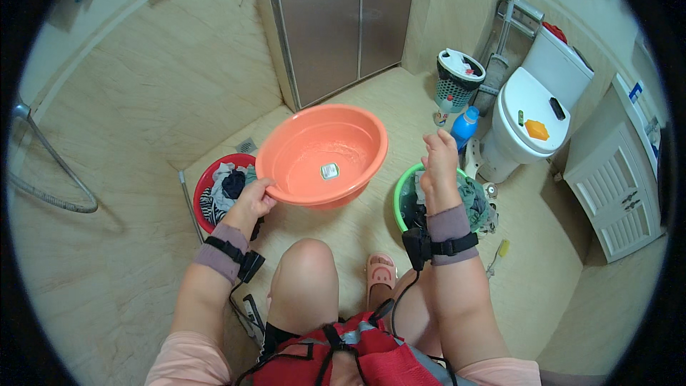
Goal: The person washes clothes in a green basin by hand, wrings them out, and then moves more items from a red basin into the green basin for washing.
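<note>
My left hand [255, 203] grips the near left rim of an orange plastic basin [296, 146]. The basin is tilted toward me, apparently off the floor, with a small label on its inner bottom. My right hand [440, 166] is raised, its fingers apart and nothing in it. Below that hand stands a green basin [397, 204], partly hidden by my forearm, with dark and grey-green clothes [474, 200] inside. To the left of the orange basin, a red basin [198, 193] holds crumpled striped, grey and dark clothes [233, 184].
Past the green basin stand a blue bottle [464, 126], a waste basket [456, 91] and a toilet [511, 118]. A cabinet [321, 25] is ahead, and a white louvred cabinet [616, 179] at right. A small brush [503, 249] lies on the floor. A shower hose [61, 207] hangs at left.
</note>
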